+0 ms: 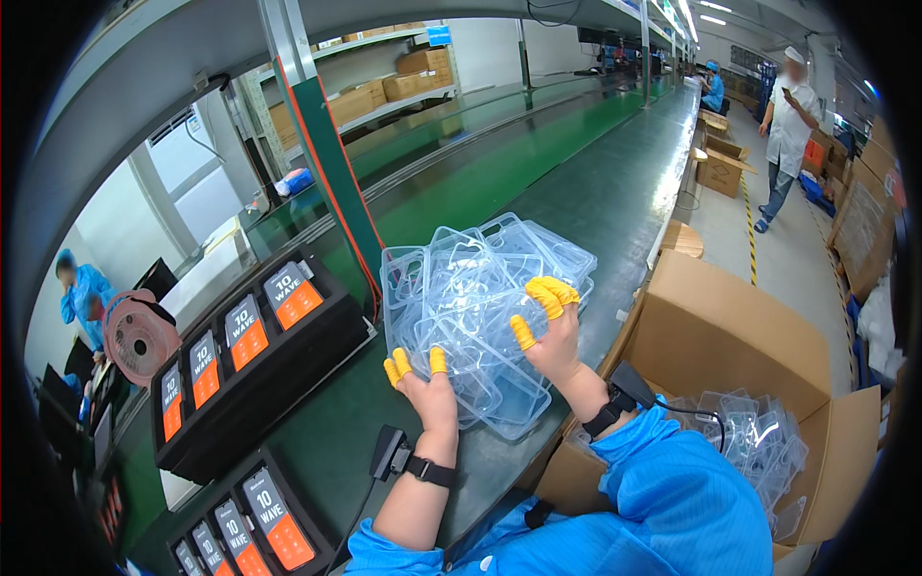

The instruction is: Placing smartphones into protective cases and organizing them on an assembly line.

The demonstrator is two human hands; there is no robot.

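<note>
A loose heap of clear plastic phone-sized cases (471, 288) lies on the dark green bench in front of me. My left hand (427, 394) rests against the heap's near left side, its fingers stretched and spread. Over the right side is my right hand (557, 336), with thumb and fingers apart. Yellow finger covers sit on the fingertips of both hands. Neither hand is seen closed round a single case, and fingertip contact is partly lost in the see-through plastic. Black bands with small devices and cables circle both wrists.
Left of the heap, black trays (259, 384) hold boxed phone-like items in grey and orange. An open cardboard box (740, 326) with more clear cases stands at my right. A green-and-orange post (331, 163) rises behind. A pink fan (139, 336) and other people are farther off.
</note>
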